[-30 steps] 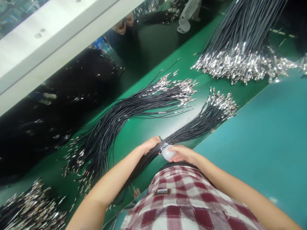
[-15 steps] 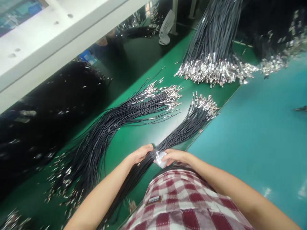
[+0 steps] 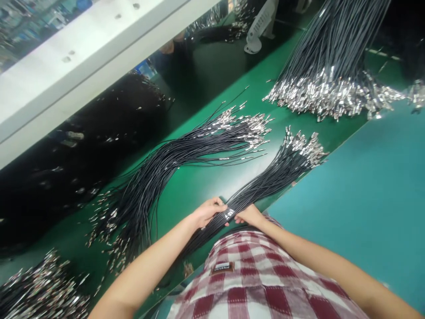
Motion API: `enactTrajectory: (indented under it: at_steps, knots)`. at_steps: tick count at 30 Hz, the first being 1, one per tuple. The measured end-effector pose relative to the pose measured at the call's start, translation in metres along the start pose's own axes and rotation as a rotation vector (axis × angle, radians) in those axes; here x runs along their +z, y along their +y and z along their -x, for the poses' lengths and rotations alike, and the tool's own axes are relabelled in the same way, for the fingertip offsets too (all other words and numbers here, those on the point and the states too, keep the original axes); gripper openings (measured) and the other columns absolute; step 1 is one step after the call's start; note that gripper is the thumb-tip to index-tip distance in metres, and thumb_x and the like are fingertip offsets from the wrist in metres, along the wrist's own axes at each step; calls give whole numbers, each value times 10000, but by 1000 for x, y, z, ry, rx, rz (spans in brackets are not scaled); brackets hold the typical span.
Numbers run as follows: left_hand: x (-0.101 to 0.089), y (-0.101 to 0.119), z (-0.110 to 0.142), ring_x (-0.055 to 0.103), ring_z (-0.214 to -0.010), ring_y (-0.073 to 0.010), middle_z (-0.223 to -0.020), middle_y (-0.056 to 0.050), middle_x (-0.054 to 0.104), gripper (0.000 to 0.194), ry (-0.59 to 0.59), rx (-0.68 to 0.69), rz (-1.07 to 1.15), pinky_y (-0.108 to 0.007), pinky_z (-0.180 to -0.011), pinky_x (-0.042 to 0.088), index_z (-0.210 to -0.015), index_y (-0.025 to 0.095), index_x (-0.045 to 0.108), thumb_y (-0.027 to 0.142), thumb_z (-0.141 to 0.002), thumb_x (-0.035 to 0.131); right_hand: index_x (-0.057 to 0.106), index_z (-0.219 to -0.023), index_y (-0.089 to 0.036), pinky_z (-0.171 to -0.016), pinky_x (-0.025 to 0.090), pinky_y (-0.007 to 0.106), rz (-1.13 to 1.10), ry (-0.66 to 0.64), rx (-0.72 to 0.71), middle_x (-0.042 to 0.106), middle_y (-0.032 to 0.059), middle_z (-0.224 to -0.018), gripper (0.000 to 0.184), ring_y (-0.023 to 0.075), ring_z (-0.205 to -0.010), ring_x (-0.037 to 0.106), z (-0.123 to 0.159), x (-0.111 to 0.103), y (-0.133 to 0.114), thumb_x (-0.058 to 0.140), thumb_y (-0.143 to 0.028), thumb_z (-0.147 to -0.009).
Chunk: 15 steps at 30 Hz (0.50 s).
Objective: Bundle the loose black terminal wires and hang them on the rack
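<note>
A bundle of black cables (image 3: 262,184) with shiny metal ends runs slantwise along the green table's front edge, close to my body. My left hand (image 3: 209,212) is closed on its middle, thumb on top of the cables. From the other side, my right hand (image 3: 249,215) grips the same bundle, its fingertips curled partly beneath. Between the hands a small patch with white marks (image 3: 229,214) lies across the cables; whether it is tape or a printed label I cannot tell. The underside of the bundle is hidden.
A looser heap of black cables (image 3: 172,155) lies beyond the bundle. A big cable pile (image 3: 332,93) is at the upper right, another (image 3: 46,288) at the lower left. A white fan (image 3: 260,26) stands at the back. A white shelf beam (image 3: 99,57) crosses the upper left.
The loose white piece by my right hand no longer shows; white marks lie across the bundle instead. My left hand has moved onto the cables there. The view has shifted leftward.
</note>
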<state>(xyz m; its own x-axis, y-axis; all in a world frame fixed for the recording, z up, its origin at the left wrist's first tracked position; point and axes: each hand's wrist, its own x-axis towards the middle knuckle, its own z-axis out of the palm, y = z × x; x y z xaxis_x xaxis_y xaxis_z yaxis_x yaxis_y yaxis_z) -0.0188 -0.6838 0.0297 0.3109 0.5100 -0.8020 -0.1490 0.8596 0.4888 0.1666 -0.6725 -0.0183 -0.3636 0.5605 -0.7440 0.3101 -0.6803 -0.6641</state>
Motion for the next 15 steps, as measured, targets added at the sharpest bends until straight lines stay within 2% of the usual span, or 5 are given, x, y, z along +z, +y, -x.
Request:
enactTrajectory:
  at_steps: [5,8,12,14,15]
  knots:
    - [6,-15,-10,681,-503,-247,-600,-35,657,599,87,-97,56,-315,-438,549,-794,220,332,355,-597,881,633,-865,-199,-716,537,261,-170,53,1,687,20,-885,192,154,-803,646,3,2,7,707,-235,-691]
    - [8,-19,-13,677,-502,-246,-578,-35,650,528,126,-103,61,-347,-469,567,-803,199,379,320,-632,865,654,-869,-179,-794,529,275,-254,-61,60,699,46,-928,276,179,-897,654,18,-19,10,758,-228,-618]
    - [12,-26,-17,647,-475,-222,-520,-17,616,408,170,-132,74,-345,-481,560,-775,162,465,266,-658,841,664,-782,-148,-691,516,300,159,-292,117,703,63,-750,265,188,-726,655,47,-61,-16,775,-348,-648]
    - [15,-31,-18,632,-475,-206,-512,-1,605,384,192,-122,67,-332,-489,547,-767,158,494,250,-645,846,656,-795,-164,-697,509,323,369,-312,-55,711,71,-759,283,197,-707,650,54,-65,-46,700,-438,-740]
    - [17,-33,-18,622,-476,-194,-510,10,598,380,223,-105,51,-318,-491,536,-764,158,504,241,-633,851,656,-814,-178,-746,503,336,490,-242,-187,718,77,-799,286,206,-750,655,53,-59,-63,658,-462,-782]
